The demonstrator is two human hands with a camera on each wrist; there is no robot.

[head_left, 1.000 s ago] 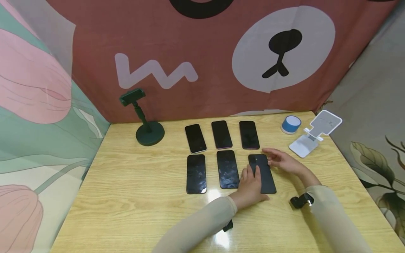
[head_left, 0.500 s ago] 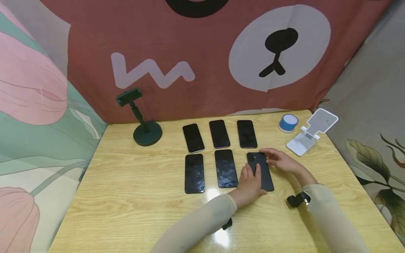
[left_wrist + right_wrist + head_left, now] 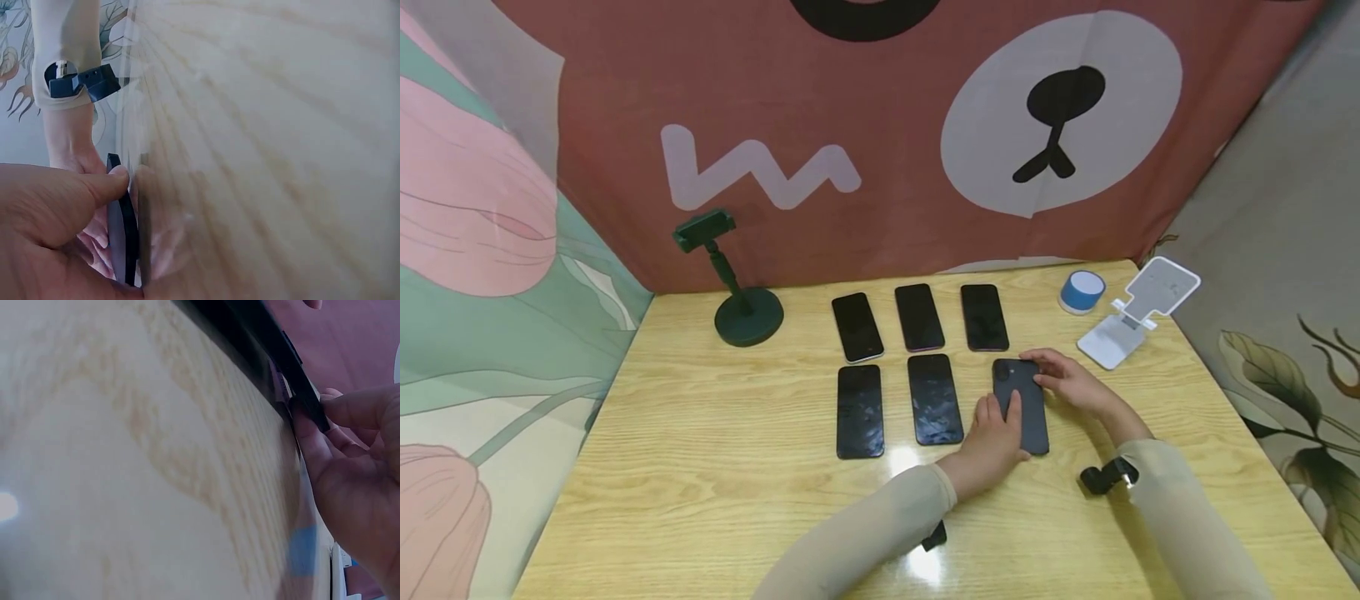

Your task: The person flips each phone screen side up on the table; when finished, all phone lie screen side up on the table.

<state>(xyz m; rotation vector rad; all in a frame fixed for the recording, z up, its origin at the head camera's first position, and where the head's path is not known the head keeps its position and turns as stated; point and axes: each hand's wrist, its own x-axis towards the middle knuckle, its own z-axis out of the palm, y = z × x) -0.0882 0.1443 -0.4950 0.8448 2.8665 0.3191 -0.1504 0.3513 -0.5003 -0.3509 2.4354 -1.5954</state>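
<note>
A dark smartphone (image 3: 1032, 417) lies between my hands with its back and camera bump facing up. My left hand (image 3: 988, 446) grips its left and near edges, one finger stretched along the back. At the far right corner my right hand (image 3: 1070, 388) pinches the phone between thumb and fingers. In the right wrist view that same phone (image 3: 284, 356) stands a little off the table, and fingertips reach under its corner. Seen edge-on in the left wrist view, the phone (image 3: 122, 237) is raised over its reflection in the tabletop.
Several other phones lie screen up to the left and behind, among them a near-row phone (image 3: 936, 400) and a back-row phone (image 3: 985, 318). A green phone stand (image 3: 749, 317) is at back left. A blue-and-white cylinder (image 3: 1082, 292) and a white folding stand (image 3: 1112, 341) are at back right.
The phone in my hands has shifted slightly right, away from the neighbouring phone, and risen a little off the table. My right hand has closed onto its far corner. The camera view has drifted slightly.
</note>
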